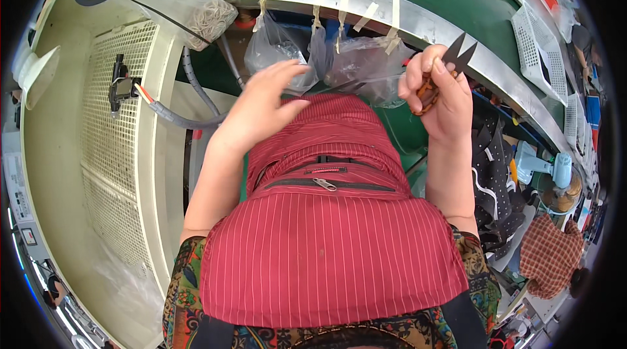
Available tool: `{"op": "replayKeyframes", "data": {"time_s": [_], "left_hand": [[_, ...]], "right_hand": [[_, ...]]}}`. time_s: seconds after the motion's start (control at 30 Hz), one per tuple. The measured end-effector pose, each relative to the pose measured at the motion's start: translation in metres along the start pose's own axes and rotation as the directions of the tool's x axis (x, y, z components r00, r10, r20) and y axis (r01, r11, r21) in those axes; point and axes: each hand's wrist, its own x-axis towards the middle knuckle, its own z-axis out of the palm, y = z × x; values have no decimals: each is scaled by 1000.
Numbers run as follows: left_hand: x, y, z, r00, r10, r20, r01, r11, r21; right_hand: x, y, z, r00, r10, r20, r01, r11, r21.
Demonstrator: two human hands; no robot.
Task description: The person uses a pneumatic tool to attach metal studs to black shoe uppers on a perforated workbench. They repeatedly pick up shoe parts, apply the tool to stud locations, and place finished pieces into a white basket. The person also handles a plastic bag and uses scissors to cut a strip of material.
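A red pinstriped fabric backpack with a grey zipper fills the centre. The left hand rests open-fingered on its top at eleven o'clock. At one o'clock, the right hand grips small black-bladed thread snips, before taped clear plastic bags.

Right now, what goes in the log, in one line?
left hand: open, on red striped bag | right hand: holds snips | bags taped behind

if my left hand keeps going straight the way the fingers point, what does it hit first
Probably the clear plastic bags taped along the metal rail: the left hand, open above the red striped backpack, points its fingers toward them. Depth is unclear, so contact is uncertain.
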Motion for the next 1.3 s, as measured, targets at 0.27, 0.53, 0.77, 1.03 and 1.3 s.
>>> {"op": "replayKeyframes", "data": {"time_s": [0.27,0.53,0.77,1.03,1.3], "left_hand": [[36,46,18,992,48,118,6,909,-417],[35,38,19,908,-144,394,404,551,-730],[31,26,21,834,-176,523,552,265,-791],[32,31,24,903,-215,372,403,125,-907],[32,28,20,882,-243,403,378,-148,-914]], "right_hand": [[9,2,15,993,24,115,-25,1000,8],[7,4,8,996,-6,94,13,997,-75],[8,7,11,995,-22,92,33,992,-119],[6,7,9,992,-18,123,42,979,-199],[3,9,13,997,-17,78,36,967,-252]]}}
